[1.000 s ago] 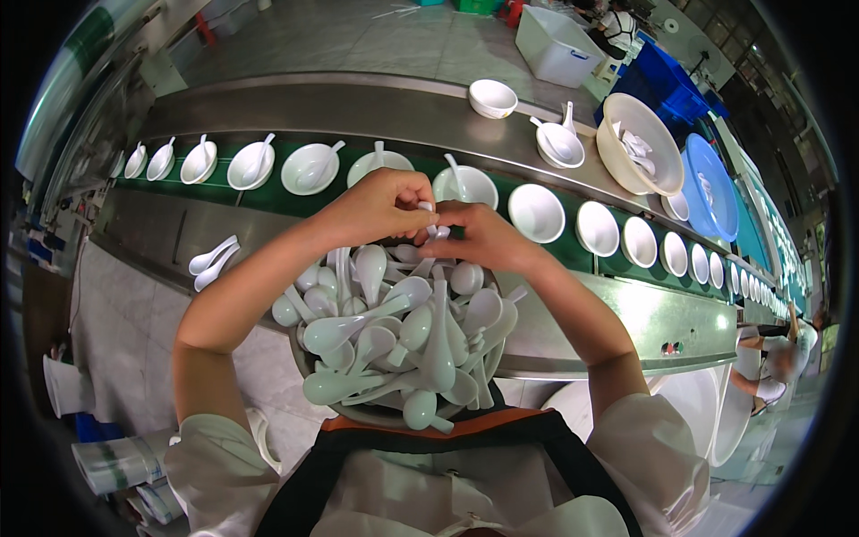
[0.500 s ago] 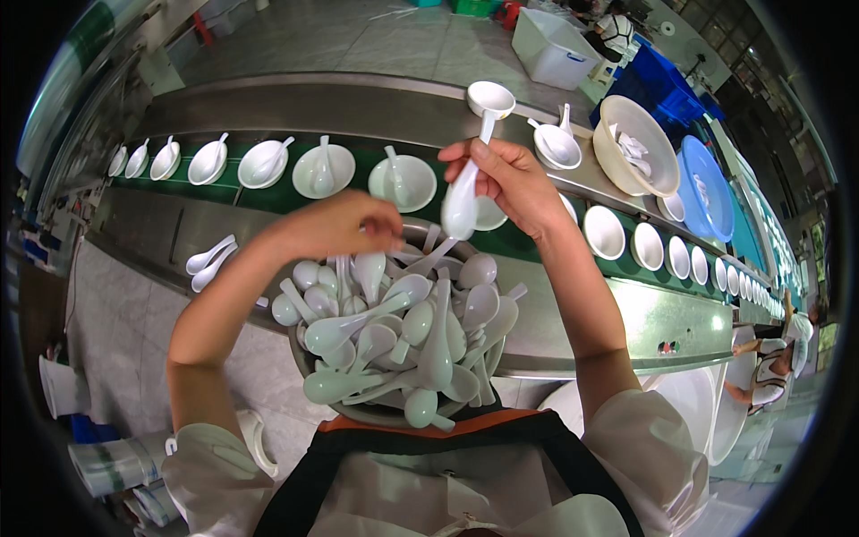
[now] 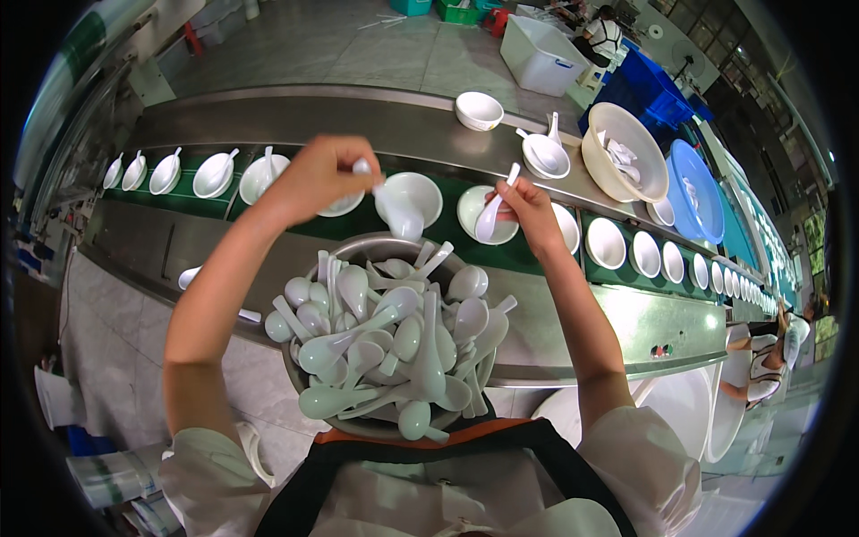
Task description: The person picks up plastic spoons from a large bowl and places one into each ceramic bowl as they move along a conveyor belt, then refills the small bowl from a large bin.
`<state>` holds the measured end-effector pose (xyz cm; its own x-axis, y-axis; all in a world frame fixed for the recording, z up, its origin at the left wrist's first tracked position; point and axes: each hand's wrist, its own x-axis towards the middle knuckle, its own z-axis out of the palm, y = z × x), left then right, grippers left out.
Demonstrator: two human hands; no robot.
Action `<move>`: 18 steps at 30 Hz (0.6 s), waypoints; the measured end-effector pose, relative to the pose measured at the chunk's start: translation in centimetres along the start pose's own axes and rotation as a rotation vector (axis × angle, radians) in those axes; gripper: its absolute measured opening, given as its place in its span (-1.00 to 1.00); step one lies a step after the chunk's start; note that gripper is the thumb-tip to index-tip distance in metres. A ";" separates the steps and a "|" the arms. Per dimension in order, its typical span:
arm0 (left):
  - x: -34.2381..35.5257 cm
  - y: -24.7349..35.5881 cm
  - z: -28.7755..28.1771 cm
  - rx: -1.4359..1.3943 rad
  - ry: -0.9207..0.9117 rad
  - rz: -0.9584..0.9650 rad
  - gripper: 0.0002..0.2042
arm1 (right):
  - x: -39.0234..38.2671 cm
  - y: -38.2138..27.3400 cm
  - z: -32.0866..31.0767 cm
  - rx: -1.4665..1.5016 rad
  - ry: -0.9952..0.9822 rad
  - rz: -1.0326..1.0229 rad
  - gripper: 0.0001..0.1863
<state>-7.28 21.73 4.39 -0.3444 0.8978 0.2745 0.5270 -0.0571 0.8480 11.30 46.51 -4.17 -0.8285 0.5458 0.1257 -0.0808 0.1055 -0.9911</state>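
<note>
My left hand pinches a white soup spoon by its handle. The spoon is smeared by motion, its bowl end over the front of a white bowl on the green belt. Farther right, my right hand grips a second white soup spoon near the handle, bowl end down, over another white bowl. Whether that spoon touches the bowl I cannot tell. Close to my body stands a grey basin heaped with white soup spoons.
Bowls with spoons line the belt to the left; bowls run along it to the right. A cream tub and a blue basin stand at the back right. A single bowl sits on the metal ledge.
My left hand has moved from above the basin to the belt, now with a spoon. My right hand has lowered its spoon over a bowl. The bowls appear shifted left.
</note>
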 end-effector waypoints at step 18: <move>-0.6 -3.9 -2.1 0.668 -0.149 -0.232 -0.59 | -2.9 -5.1 5.4 -0.679 -0.688 -0.346 -0.83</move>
<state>-10.79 20.48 1.89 -0.4208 0.9070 0.0158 0.8319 0.3788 0.4054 11.15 39.91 0.26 -0.9750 -0.1757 0.1357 -0.2216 0.7314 -0.6449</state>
